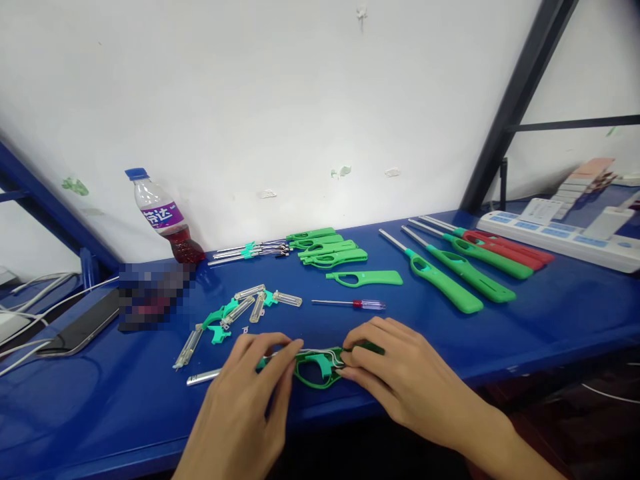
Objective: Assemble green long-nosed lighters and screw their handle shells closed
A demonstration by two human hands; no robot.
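At the table's near edge, midway along: one green gas-lighter body (319, 385), opened, with teal trigger (323, 365), pale wires and metal tube (204, 377) pointing left. Left hand (260, 373): thumb and forefinger pinching the lighter body at its neck. Right hand (395, 367): fingertips and thumb closed on its handle end.

Toward the far left corner: one clear bottle (163, 213), blue cap, purple label; dark red liquid below the label, clear space above.

Left of centre: five clear plastic fuel reservoirs (190, 345), loose among teal triggers (219, 334); whether they contain fluid cannot be told.

Along the back edge: wired metal tubes (235, 255) beside a cluster of green handle shells (335, 257); one single shell (367, 278) just in front. Nearer, one screwdriver (370, 305), red and clear purple handle.

Toward the right edge: green lighters (445, 283) and red lighters (510, 248), tubes toward the back; beyond them, one white power strip (565, 241).
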